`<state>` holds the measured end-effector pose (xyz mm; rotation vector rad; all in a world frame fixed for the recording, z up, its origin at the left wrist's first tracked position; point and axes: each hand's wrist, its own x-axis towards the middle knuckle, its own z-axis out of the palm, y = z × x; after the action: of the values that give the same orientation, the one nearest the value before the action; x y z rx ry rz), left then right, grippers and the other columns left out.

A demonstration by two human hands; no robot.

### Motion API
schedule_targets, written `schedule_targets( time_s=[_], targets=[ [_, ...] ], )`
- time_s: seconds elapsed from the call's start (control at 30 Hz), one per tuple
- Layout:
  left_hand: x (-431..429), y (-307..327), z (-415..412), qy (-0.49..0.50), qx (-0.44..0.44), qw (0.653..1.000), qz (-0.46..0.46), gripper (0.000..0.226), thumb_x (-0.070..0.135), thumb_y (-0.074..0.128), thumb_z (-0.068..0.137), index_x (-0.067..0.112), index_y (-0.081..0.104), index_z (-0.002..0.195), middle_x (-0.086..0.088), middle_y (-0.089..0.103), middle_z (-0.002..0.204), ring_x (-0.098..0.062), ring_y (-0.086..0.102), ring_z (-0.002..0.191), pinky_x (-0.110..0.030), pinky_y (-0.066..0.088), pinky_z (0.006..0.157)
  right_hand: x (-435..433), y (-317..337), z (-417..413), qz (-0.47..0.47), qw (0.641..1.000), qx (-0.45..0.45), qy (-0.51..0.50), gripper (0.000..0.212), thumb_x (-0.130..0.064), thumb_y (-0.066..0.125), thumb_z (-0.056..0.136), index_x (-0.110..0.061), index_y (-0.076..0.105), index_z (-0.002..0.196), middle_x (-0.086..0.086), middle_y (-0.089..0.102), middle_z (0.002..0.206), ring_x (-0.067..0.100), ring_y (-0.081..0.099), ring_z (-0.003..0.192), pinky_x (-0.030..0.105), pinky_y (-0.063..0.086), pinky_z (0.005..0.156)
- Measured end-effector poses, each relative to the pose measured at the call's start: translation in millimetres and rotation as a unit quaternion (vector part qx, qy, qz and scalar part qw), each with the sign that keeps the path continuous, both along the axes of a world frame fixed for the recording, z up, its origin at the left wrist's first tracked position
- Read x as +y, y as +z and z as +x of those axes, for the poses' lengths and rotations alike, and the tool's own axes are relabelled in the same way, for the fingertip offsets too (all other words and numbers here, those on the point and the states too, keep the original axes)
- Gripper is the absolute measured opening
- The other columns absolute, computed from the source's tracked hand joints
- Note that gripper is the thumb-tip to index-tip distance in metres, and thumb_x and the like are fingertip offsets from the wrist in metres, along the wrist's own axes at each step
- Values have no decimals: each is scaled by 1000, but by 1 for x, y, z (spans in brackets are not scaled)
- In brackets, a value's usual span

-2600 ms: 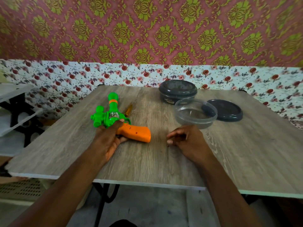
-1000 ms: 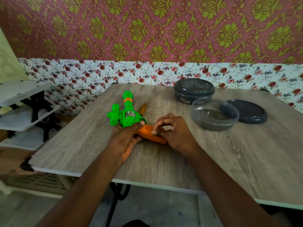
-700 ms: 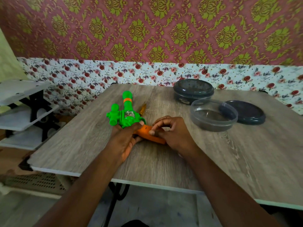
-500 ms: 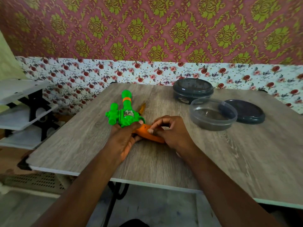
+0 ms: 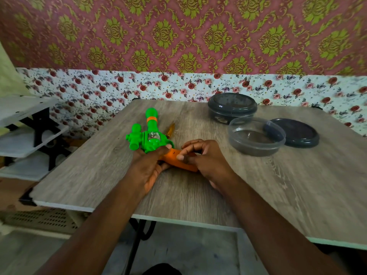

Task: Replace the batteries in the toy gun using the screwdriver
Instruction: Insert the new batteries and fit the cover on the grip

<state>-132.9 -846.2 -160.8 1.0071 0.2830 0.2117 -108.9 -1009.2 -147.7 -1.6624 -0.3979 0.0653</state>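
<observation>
counter: we see a grey wood-grain top with a pale front edge; it carries every item listed below.
left hand: we find it lying over the rear of the toy gun, fingers curled round the body where the green part meets the orange part, pinning it to the counter.
right hand: its fingers are bent, with the tips pressed on the orange grip. We cannot tell whether anything small sits under the fingertips.
toy gun: it lies flat on the left half of the counter, between the two hands. The green barrel points away from us and the orange grip points right, toward the right hand. A green scope-like tube sits on its left side.
screwdriver: we see only its amber handle, lying on the counter just beside the right of the barrel. Neither hand touches it.
clear tub: it stands open and upright, right of the hands and apart from them.
dark lid: it lies flat, partly behind the clear tub on its right side.
lidded tub: dark and closed, it stands behind the clear tub near the far edge.
white shelf: it stands left of the counter, on a black frame.
wall: we note a floral band below and a red-and-gold pattern above.
</observation>
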Motion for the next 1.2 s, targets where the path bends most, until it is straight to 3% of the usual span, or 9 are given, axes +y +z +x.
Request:
schedule_targets(
  time_s=[0.1,0.33,0.5,0.7,0.8,0.93,1.2],
  targets=[
    [0,0,0,0,3,1000,1,48,-8,71,85,-5,57,131,-27,66,126,-40,65,118,-56,60,82,0,0,0,5,1000,11,0,17,0,87,71,-13,76,69,-6,69,98,-6,63,86,6,46,71],
    [-1,2,-2,-3,5,1000,1,46,-9,69,86,-5,57,130,-28,65,127,-41,64,119,-56,59,82,0,3,-1,21,999,36,9,24,5,86,70,-15,73,64,-3,70,98,4,65,89,25,51,84],
    [-2,4,-3,-3,7,1000,-2,48,-9,68,86,-6,55,132,-29,65,128,-42,64,118,-56,60,81,-1,3,1,17,998,64,10,16,6,86,68,-5,75,72,-3,71,98,4,65,89,30,52,89],
    [-3,6,-5,-4,4,1000,-1,49,-9,68,87,-5,54,133,-28,65,127,-41,65,117,-58,59,81,-1,7,10,-1,993,119,19,24,8,89,62,-14,78,61,4,76,102,20,69,106,42,57,97],
    [-2,6,-5,-1,4,1000,-4,51,-9,68,87,-3,54,135,-26,66,128,-40,66,117,-57,60,80,-1,8,13,-11,990,141,11,23,6,90,61,-14,78,61,5,78,103,21,70,106,40,58,93],
    [-4,7,-7,-1,1,1000,-3,42,-10,67,87,-2,58,128,-29,64,129,-41,63,119,-55,60,80,6,14,10,-27,986,159,-39,21,5,89,59,-11,75,62,9,78,100,26,70,96,36,59,76],
    [-3,6,-7,-7,1,1000,0,28,-11,66,87,3,63,112,-30,63,130,-42,62,121,-53,61,78,1,15,16,-31,986,165,0,35,14,86,65,-13,71,48,10,77,103,28,70,108,46,59,96]
  ],
)
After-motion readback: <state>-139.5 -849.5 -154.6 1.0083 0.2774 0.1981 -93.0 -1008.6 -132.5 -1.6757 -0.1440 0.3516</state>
